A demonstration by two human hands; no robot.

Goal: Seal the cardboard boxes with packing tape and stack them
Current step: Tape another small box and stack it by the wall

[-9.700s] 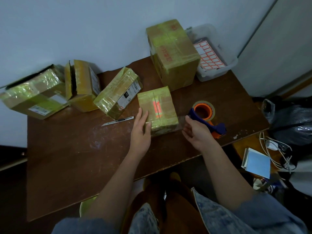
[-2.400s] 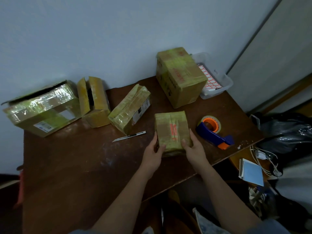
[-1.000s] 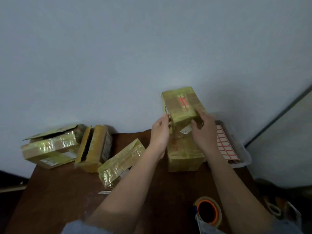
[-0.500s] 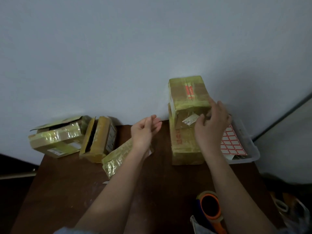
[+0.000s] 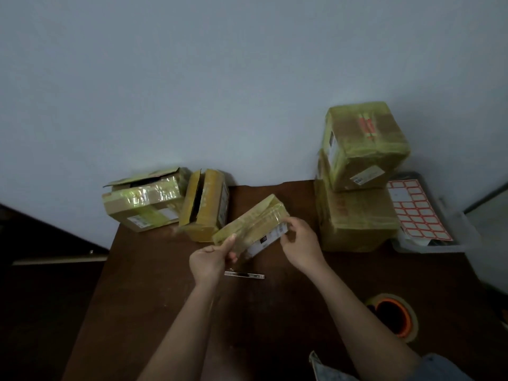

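A small taped box sits on top of a larger taped box at the back right of the brown table. Both hands grip a flat taped box in the middle: my left hand at its near left corner, my right hand at its right end. Two boxes stand at the back left, one with a loose top flap, one on its side with an open seam. The tape dispenser with an orange roll lies at the near right.
A box cutter lies on the table just below the held box. A clear plastic bin with a sheet of red-bordered labels stands at the far right, against the stacked boxes. The wall runs right behind the table.
The small box was set on top of the large box and let go. Both hands came back and took hold of the flat box in the middle.
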